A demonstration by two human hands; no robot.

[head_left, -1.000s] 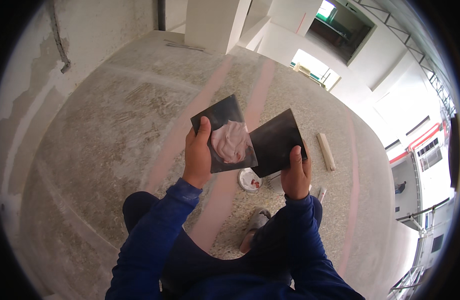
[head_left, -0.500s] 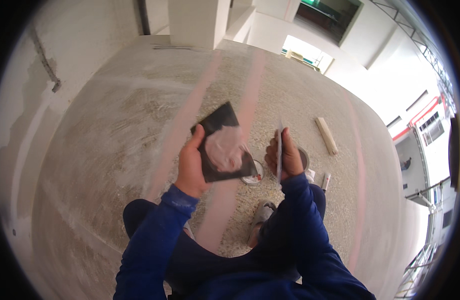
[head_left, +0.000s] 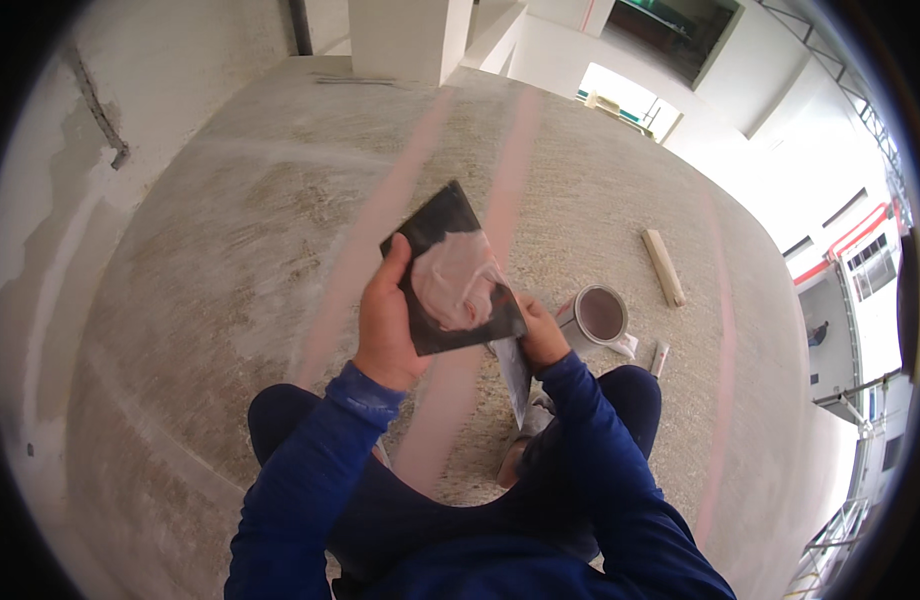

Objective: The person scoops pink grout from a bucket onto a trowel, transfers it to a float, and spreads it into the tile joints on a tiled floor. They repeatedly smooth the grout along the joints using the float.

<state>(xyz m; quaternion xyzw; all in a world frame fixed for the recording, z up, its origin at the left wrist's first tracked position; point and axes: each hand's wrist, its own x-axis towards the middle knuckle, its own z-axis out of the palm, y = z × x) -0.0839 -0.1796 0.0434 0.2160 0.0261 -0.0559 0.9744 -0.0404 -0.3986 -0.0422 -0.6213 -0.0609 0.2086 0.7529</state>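
A dark rectangular board [head_left: 445, 215] carries a mound of smooth pink putty [head_left: 452, 280]. My left hand [head_left: 387, 325] is closed on the board's left edge, thumb on top. At the board's lower right corner, my right hand [head_left: 542, 332] grips a flat, thin-bladed scraper [head_left: 513, 380]. Its pale blade hangs below the board, pointing down toward my shoe. My right fingers are partly hidden; the scraper's handle does not show.
To the right of my right hand stands an open metal can [head_left: 600, 313], with a white crumpled piece [head_left: 626, 345] and a white tube [head_left: 660, 359] nearby. A wooden block [head_left: 663, 267] lies farther off. Pink stripes [head_left: 508, 165] run along the rough floor [head_left: 240, 260].
My right hand has come left and down to the board's corner, and the scraper has swung from upright to pointing down. The board stays nearly in place in my left hand.
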